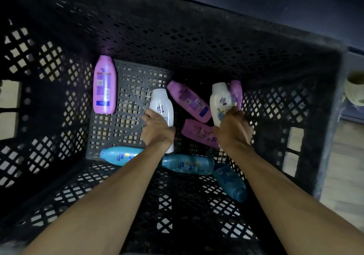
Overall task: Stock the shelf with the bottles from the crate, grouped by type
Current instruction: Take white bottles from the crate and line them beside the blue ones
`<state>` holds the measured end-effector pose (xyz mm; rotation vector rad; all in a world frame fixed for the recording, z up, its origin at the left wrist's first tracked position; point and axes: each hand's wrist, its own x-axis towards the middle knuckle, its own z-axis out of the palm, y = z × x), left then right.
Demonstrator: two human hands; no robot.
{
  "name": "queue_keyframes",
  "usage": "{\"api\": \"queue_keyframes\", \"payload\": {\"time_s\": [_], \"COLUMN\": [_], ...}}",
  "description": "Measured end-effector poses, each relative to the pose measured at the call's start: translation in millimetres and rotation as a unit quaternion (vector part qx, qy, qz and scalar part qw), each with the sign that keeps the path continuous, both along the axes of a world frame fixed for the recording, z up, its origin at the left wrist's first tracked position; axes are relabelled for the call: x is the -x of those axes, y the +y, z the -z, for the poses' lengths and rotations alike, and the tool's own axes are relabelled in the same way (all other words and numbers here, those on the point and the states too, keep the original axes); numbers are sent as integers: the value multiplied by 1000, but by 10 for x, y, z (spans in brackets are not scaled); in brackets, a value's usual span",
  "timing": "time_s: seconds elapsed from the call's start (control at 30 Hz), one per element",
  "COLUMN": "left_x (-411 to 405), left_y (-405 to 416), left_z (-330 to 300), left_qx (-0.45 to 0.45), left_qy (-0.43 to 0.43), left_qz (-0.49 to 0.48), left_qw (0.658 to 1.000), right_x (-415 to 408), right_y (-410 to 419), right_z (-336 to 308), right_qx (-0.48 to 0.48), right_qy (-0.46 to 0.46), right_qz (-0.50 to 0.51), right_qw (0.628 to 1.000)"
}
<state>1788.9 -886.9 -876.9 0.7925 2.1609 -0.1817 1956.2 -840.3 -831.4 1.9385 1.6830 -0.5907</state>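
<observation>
I look down into a deep black lattice crate [177, 44]. My left hand [156, 129] grips a white bottle [161, 103] near the middle of the crate floor. My right hand [233, 128] holds a second white bottle [218, 99] with a flower label, and a purple bottle [236, 92] sits pressed right behind it, possibly in the same grip. Loose purple bottles lie at the left [104, 85], in the middle [190, 101] and under my right wrist [199, 132]. Three blue bottles lie nearer me: [120, 155], [187, 164], [230, 182].
The crate walls rise high on all sides, with the rim at the right [334, 117]. Beyond it lies pale floor [346, 166] and a light round object [354, 89]. The grey crate floor [110, 132] shows bare at the left.
</observation>
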Motion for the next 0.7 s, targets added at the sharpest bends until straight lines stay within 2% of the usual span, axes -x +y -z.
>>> {"api": "queue_keyframes", "payload": {"time_s": [0.17, 0.3, 0.47, 0.7], "left_x": [15, 86, 235, 446], "left_y": [103, 17, -96, -180], "left_z": [-12, -288, -1119, -2606], "left_qx": [42, -25, -133, -294], "left_qy": [-22, -45, -54, -99], "left_qz": [-27, -3, -19, -60], "left_qw": [998, 999, 989, 949], "right_x": [103, 123, 304, 660], "right_y": [140, 102, 15, -81], "right_z": [-7, -194, -954, -2319], "right_qx": [58, 36, -13, -94], "right_qy": [23, 72, 134, 234], "right_qz": [32, 18, -9, -9], "right_qw": [998, 997, 991, 968]}}
